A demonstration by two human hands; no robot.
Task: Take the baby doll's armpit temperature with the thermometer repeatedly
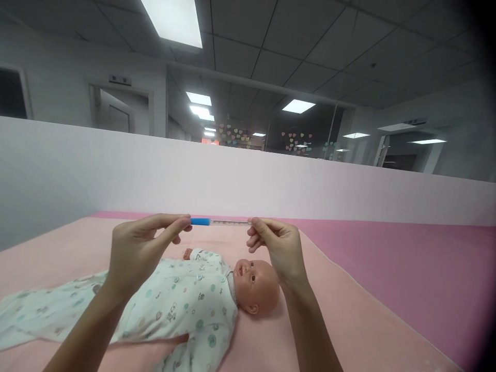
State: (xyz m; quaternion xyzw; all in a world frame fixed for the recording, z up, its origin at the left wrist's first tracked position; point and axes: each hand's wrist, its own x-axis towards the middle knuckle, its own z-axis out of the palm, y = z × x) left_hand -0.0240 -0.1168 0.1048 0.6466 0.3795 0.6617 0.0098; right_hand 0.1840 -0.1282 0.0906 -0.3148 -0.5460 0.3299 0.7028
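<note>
Bright rectangular ceiling lights (174, 20) shine above a low white partition wall (248, 181) that stands behind a peach-pink cloth-like surface (368, 310). On it lies a bald baby doll (186, 294) in white printed sleepwear, its head toward the right. Raised clear of the doll, a slim transparent marked tube with a blue end (230, 222) is held level, the left hand (149, 245) pinching the blue end, the right hand (281, 248) pinching the clear tip.
</note>
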